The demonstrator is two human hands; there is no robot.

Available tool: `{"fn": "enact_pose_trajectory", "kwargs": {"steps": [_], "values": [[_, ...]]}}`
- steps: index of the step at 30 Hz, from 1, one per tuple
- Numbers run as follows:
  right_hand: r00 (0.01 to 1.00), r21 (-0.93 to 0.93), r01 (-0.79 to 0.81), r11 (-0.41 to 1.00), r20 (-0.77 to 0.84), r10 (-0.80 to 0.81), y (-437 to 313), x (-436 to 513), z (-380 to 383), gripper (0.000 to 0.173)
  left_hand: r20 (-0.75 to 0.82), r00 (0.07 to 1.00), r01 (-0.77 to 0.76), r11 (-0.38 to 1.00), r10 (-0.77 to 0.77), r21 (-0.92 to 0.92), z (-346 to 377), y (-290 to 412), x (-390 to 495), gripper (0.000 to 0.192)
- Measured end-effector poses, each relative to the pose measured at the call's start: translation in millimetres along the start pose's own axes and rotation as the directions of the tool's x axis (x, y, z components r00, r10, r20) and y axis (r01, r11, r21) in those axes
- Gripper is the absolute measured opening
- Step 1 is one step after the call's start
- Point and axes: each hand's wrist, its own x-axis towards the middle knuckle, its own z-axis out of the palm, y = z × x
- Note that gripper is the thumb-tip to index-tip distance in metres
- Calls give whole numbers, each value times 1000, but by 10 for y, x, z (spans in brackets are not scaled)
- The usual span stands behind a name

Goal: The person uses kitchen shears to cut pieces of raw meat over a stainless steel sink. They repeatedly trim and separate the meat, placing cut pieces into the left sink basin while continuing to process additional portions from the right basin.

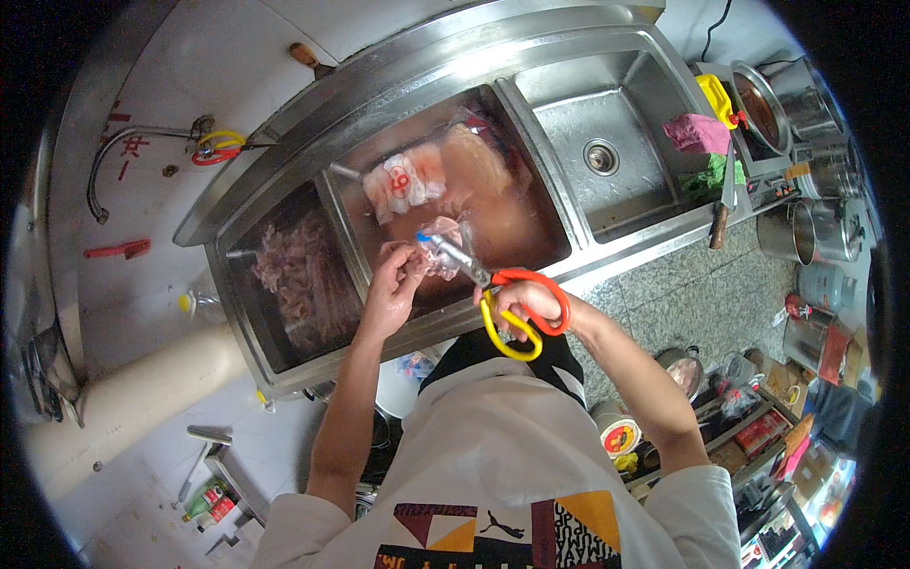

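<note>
My left hand pinches a pale pink piece of raw meat with clear film about it, over the middle sink basin. My right hand grips a pair of scissors with one red and one yellow handle loop. Their blades point at the meat, with a small blue thing by the tips. Cloudy reddish water stands in the middle basin. In it lie a white printed plastic package and a pale yellowish lump. Raw meat pieces soak in the left basin.
The right basin has a drain. A wooden-handled knife, pink cloth and yellow bottle are at its right edge, near metal pots. A faucet and another pair of scissors are at the wall.
</note>
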Motion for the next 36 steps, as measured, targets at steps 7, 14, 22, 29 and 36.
{"fn": "enact_pose_trajectory", "kwargs": {"steps": [7,14,22,29,36], "values": [[999,26,-6,1000,36,5,22,-68,-4,46,19,987,144,844,-157,-516,15,-102,-11,14],[996,-24,-34,999,82,35,-155,-348,78,43,-110,946,209,835,-304,-508,-19,-144,69,19],[997,-133,-69,989,33,74,-114,-103,238,41,-117,950,206,866,-288,-456,33,-81,141,22],[1000,-66,-19,998,3,19,-1,49,278,46,-150,956,168,893,-250,-418,167,82,54,16],[984,-69,124,990,-118,-131,100,279,306,37,-36,962,233,884,-270,-406,231,-3,-84,15]]}}
